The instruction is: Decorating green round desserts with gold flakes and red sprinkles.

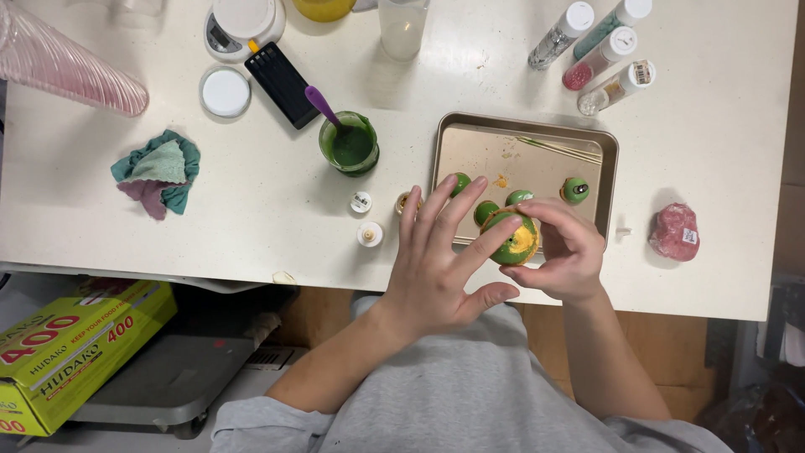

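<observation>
Our left hand (436, 264) spreads against the green-and-yellow ball (513, 239) our right hand (563, 252) pinches over the tray's (527, 127) near edge; probably light, slippery, best cradled underneath.

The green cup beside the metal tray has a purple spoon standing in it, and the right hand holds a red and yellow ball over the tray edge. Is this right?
Not quite. In the head view the ball held by the right hand is green and yellow, not red. The rest holds: a purple spoon stands in the green cup beside the metal tray.
</observation>
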